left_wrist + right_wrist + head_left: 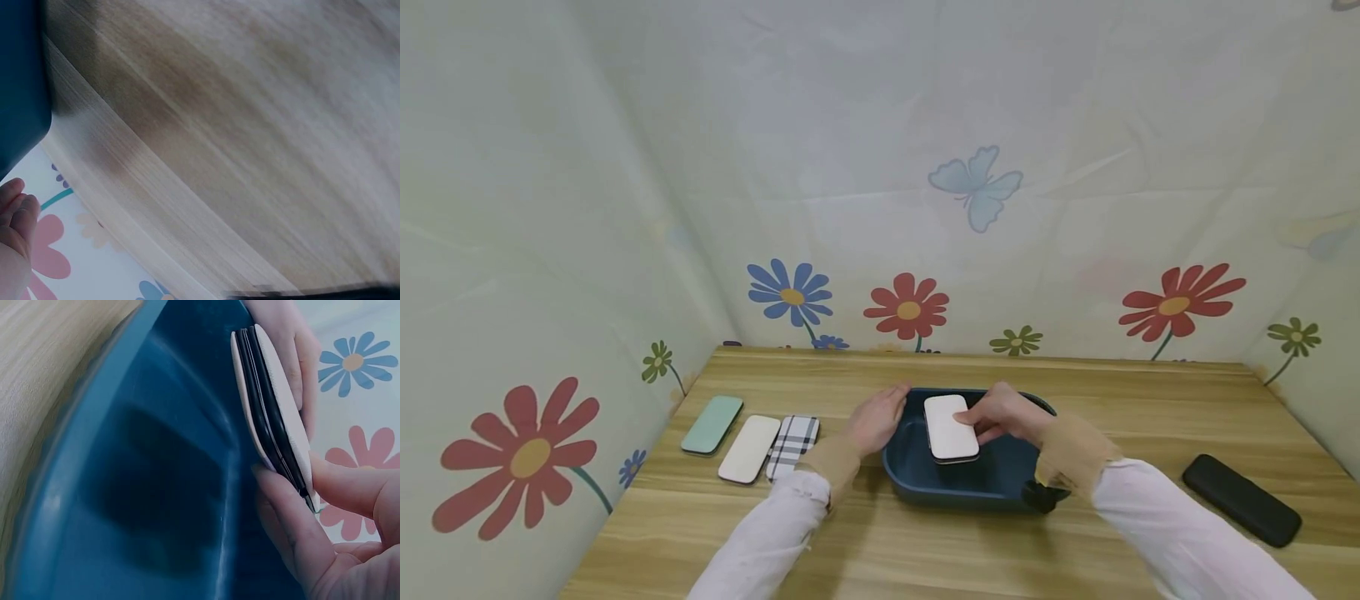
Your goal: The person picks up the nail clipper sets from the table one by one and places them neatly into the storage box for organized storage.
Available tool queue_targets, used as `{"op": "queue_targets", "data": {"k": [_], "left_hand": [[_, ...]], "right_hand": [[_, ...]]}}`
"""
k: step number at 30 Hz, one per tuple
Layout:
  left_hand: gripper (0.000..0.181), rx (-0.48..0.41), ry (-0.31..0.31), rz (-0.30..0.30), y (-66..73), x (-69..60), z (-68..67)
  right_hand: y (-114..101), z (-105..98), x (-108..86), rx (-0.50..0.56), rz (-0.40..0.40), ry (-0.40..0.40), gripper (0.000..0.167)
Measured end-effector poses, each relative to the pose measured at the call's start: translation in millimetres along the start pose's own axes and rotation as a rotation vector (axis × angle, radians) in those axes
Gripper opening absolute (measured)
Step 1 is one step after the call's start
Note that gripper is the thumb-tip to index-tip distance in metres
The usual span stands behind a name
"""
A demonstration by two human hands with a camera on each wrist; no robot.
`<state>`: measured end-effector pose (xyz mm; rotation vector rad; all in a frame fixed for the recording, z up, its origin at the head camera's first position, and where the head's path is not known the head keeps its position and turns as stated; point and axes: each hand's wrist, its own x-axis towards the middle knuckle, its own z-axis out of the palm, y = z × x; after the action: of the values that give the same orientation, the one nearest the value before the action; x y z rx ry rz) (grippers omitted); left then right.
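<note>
i have the right grip drawn in to a pinch, thumb on one face and fingers on the other, with a white case held between them. the case sits just left of that grip, over the inside of a dark blue basin; from the right wrist i see it edge-on and tilted, dark sides between two pale faces. my left grip is at the basin's left rim, its fingers fairly straight and resting there. left of that grip, on the worktop, i have a plaid case, a cream case just beside it, and a mint-green case farthest out. well to the right of the right grip lies a black case. beyond both grips hangs a pale flowered sheet.
</note>
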<state>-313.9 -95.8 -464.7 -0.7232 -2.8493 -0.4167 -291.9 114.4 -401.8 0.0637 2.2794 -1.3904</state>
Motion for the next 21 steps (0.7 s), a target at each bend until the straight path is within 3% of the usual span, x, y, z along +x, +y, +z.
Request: {"op": "queue_targets", "data": {"k": [21], "left_hand": [[0.037,-0.011,-0.022,-0.008,-2.0,0.6,3.3]], "right_hand": [[-1.1,21.6,10.4,-0.010,0.051,-0.008,0.029]]}}
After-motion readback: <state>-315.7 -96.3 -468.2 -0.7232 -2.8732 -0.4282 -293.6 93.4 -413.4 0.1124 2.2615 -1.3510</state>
